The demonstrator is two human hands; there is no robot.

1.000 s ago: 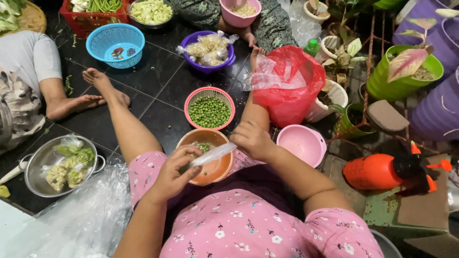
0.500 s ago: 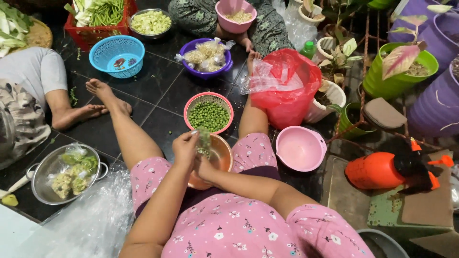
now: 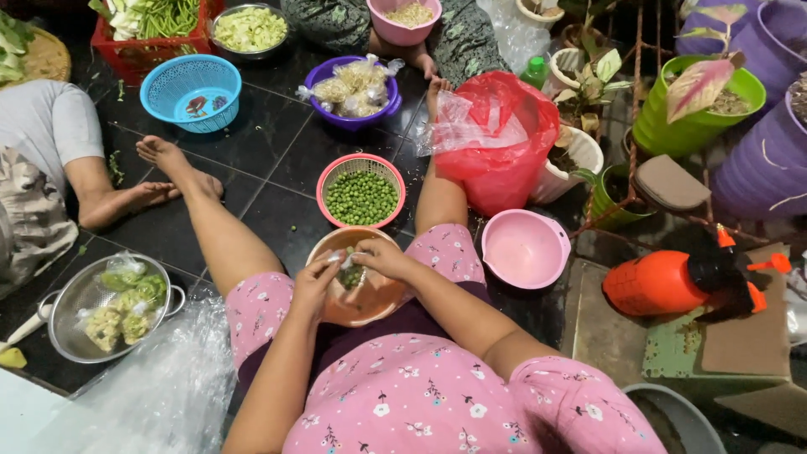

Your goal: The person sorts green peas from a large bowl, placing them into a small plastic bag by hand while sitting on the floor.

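I sit on a dark tiled floor with an orange bowl (image 3: 380, 296) between my legs. My left hand (image 3: 313, 284) and my right hand (image 3: 381, 256) meet over the bowl, both pinching a small clear plastic bag of green peas (image 3: 349, 271). Just beyond the bowl stands a pink basket of green peas (image 3: 361, 197). An empty pink bowl (image 3: 524, 249) sits to the right of my right knee.
A red plastic bag (image 3: 503, 143) stands beyond the pink bowl. A steel colander of bagged vegetables (image 3: 109, 304) and a clear plastic sheet (image 3: 160, 395) lie at left. Other people sit at left and far top. Plant pots (image 3: 694, 109) and an orange sprayer (image 3: 672, 282) crowd the right.
My hands lowered from lifting the pea bag and now grip it together low over the orange bowl. The view shifted slightly.
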